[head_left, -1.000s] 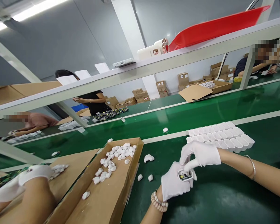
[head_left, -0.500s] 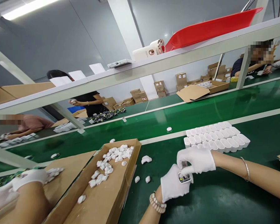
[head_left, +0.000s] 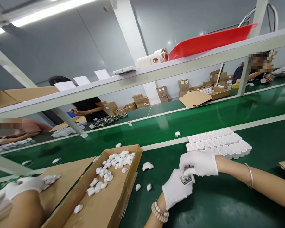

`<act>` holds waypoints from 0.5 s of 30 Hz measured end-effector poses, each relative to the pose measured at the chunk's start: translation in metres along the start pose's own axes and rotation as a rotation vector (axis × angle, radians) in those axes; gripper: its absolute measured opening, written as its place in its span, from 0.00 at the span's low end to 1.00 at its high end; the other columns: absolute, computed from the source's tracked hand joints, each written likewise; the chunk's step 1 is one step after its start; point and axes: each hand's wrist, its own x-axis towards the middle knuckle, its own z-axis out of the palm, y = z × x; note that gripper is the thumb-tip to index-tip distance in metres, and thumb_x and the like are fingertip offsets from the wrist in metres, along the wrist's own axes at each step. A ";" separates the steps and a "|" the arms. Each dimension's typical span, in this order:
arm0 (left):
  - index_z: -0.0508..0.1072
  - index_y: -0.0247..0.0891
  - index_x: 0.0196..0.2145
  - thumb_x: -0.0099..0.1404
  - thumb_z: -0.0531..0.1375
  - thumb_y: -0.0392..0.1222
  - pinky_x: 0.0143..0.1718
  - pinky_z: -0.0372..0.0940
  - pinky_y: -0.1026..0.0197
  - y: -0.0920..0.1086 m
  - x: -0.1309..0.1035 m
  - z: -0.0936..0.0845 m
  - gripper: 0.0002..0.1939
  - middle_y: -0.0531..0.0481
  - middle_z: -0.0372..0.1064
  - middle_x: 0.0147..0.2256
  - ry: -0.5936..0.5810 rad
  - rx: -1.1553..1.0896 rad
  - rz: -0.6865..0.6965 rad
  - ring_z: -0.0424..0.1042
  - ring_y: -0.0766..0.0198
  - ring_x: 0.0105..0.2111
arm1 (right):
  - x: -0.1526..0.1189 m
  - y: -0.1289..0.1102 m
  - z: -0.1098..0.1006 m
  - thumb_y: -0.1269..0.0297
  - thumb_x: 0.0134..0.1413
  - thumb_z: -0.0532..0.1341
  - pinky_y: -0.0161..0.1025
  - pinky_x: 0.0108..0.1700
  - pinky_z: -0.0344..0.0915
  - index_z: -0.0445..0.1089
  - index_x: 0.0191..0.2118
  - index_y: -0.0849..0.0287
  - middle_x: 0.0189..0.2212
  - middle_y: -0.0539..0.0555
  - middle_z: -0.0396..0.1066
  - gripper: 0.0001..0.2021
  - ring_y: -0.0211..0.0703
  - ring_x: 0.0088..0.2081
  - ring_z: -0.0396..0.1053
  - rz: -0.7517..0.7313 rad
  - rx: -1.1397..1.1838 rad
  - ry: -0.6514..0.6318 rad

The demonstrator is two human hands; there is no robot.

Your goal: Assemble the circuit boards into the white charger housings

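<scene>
My left hand (head_left: 177, 190), in a white glove, is wrapped round a small white plastic housing (head_left: 186, 180). The housing's open end faces up and shows electronic parts inside, with a bit of yellow-green among them. My right hand (head_left: 199, 163), also gloved, is closed, its thumb and fingertips at the upper rim of the housing; what they pinch is hidden. Just beyond it stand rows of white oval housings (head_left: 218, 142) on the green table. Left of my hands lie a curved white piece (head_left: 147, 166) and two small white lumps (head_left: 148, 187).
A cardboard tray (head_left: 109, 205) with many white lumps stands to the left. Beyond it a co-worker's gloved hand (head_left: 26, 186) reaches over cardboard. A green conveyor belt (head_left: 152, 126) crosses ahead, carrying a round white part (head_left: 177, 134). A shelf (head_left: 147, 74) spans above.
The round white part on the belt has shifted slightly right. My view has tilted a little. Both my hands stay at the housing, my right fingertips moving slightly at its opening.
</scene>
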 end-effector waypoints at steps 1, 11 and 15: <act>0.72 0.35 0.45 0.66 0.61 0.38 0.45 0.69 0.52 0.001 0.005 0.001 0.10 0.46 0.72 0.45 0.040 0.024 0.019 0.72 0.59 0.42 | 0.000 0.002 0.000 0.68 0.59 0.61 0.34 0.34 0.62 0.76 0.39 0.60 0.36 0.54 0.73 0.07 0.41 0.34 0.69 -0.005 0.013 0.030; 0.72 0.39 0.48 0.61 0.54 0.27 0.51 0.65 0.56 -0.025 0.034 0.016 0.20 0.45 0.72 0.46 0.316 -0.015 0.301 0.71 0.55 0.48 | 0.008 0.012 0.038 0.70 0.52 0.61 0.42 0.42 0.67 0.70 0.45 0.59 0.44 0.57 0.69 0.12 0.45 0.39 0.69 0.129 0.020 0.245; 0.51 0.37 0.68 0.53 0.56 0.22 0.56 0.60 0.57 -0.045 0.040 0.014 0.45 0.38 0.60 0.58 0.449 0.092 0.135 0.64 0.53 0.56 | 0.024 0.023 0.025 0.72 0.50 0.62 0.40 0.38 0.67 0.71 0.38 0.61 0.36 0.54 0.70 0.08 0.43 0.35 0.69 0.117 -0.005 0.285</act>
